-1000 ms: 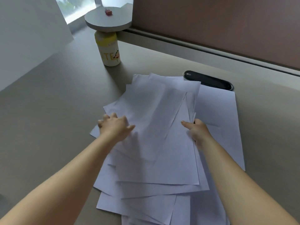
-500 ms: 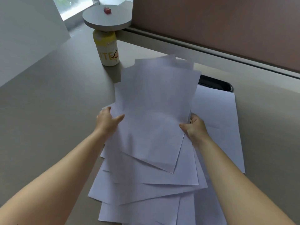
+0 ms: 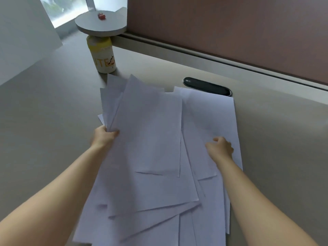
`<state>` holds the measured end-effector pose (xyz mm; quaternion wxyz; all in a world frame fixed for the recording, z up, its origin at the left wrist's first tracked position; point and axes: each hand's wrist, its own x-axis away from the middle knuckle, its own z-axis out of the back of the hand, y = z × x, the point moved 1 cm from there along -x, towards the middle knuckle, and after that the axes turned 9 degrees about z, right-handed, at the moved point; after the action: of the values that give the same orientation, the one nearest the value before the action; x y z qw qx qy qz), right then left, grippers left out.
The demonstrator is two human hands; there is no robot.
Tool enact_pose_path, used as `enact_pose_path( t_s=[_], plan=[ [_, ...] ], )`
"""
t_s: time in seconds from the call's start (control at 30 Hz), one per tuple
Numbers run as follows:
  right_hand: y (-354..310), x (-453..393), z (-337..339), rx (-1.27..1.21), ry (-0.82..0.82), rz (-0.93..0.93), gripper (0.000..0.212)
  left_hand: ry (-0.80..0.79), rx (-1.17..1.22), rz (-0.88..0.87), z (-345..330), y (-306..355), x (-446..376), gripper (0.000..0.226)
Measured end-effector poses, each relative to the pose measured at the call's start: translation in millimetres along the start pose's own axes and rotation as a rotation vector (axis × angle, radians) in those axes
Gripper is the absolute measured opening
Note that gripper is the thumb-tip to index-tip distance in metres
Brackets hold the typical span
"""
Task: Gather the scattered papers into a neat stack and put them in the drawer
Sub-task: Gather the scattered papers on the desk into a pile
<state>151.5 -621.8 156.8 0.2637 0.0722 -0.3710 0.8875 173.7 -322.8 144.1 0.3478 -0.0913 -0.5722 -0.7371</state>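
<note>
Several white papers [image 3: 152,139] lie fanned and overlapping on the beige desk [image 3: 44,121] in front of me. My left hand [image 3: 103,137] grips the left edge of a raised bunch of sheets, thumb on top. My right hand [image 3: 221,147] rests with curled fingers on a flat sheet [image 3: 211,114] at the right side of the pile, holding nothing that I can see. More sheets spread toward the desk's near edge. No drawer is in view.
A white and yellow bottle [image 3: 103,54] stands at the back left under a round grey disc [image 3: 101,23] with a small red object. A black oval cable cover [image 3: 207,85] sits behind the papers. A brown partition [image 3: 230,32] borders the desk's far side.
My left hand has lifted and swung the top bunch of sheets leftward. My right hand let go of that bunch and moved right onto the flat sheet.
</note>
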Motion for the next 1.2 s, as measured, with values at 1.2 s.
enact_pose_path(
  t_s=[1.2],
  plan=[
    [-8.4, -30.1, -31.5, 0.112, -0.306, 0.431, 0.082, 0.135, -0.750, -0.112, -46.3, 4.0, -10.4, 0.105]
  ],
)
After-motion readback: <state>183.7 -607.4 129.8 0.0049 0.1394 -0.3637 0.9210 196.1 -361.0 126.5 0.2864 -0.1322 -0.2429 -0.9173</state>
